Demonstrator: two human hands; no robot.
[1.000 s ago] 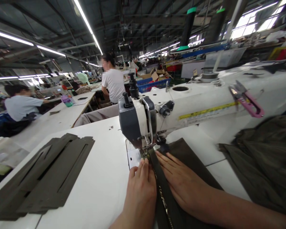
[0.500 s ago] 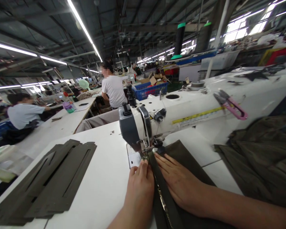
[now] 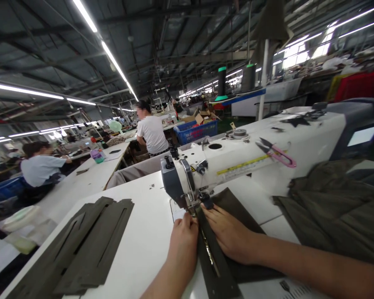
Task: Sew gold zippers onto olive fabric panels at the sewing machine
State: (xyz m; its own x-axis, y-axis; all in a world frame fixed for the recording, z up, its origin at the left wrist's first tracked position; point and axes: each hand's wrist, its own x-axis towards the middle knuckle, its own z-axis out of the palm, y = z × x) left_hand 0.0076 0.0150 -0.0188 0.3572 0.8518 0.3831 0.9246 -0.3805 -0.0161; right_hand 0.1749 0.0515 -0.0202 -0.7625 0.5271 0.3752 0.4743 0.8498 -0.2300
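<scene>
A dark olive fabric piece [image 3: 218,277] with a shiny gold zipper [image 3: 209,251] along it runs under the presser foot of a white sewing machine [image 3: 237,160]. My left hand [image 3: 183,238] is at the strip's left edge, close to the needle, with its fingers curled and pinched on the cloth. On the other side of the zipper, my right hand [image 3: 229,230] lies flat with its fingers stretched toward the presser foot. Beneath it a wider olive panel [image 3: 233,199] spreads over the table. The needle tip is hidden by the foot and fingers.
Slotted olive pieces [image 3: 93,245] lie stacked at left. Pink-handled thread snips [image 3: 277,153] rest on the machine arm. A crumpled olive garment [image 3: 333,207] lies at right. Two people sit beyond, near a blue crate [image 3: 196,132]. Thread cones [image 3: 222,85] stand behind.
The zippered fabric has moved forward under the foot, and its near end now shows. Both hands stay beside the needle. The camera view has tilted and shifted.
</scene>
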